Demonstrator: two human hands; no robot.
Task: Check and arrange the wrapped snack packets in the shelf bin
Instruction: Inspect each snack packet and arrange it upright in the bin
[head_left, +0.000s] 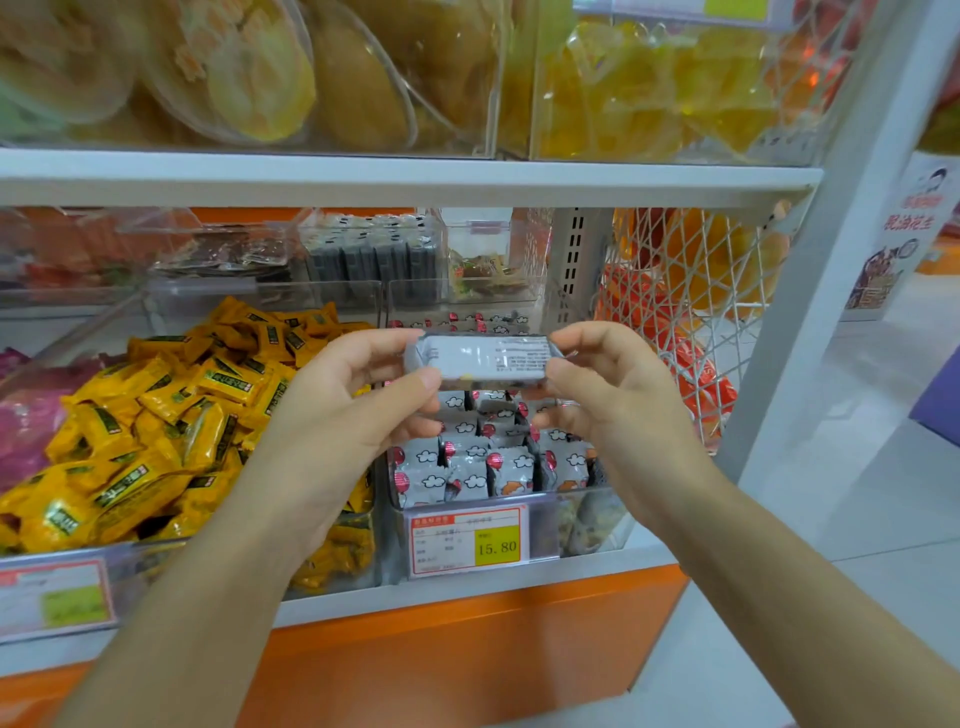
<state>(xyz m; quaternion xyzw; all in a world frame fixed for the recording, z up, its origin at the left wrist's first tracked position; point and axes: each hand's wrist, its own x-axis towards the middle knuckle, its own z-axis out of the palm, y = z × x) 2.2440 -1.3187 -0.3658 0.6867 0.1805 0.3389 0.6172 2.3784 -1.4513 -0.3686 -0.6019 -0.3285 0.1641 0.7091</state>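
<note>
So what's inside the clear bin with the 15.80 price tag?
The clear bin holds grey snack packets with clouds and red balloons, standing in rows. The held packet, pinched by the left hand and right hand, covers the middle rows.

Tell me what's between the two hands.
In the head view, a single grey wrapped packet, printed side toward the camera. The left hand pinches one end and the right hand the other.

Yellow packets, price tag
</note>
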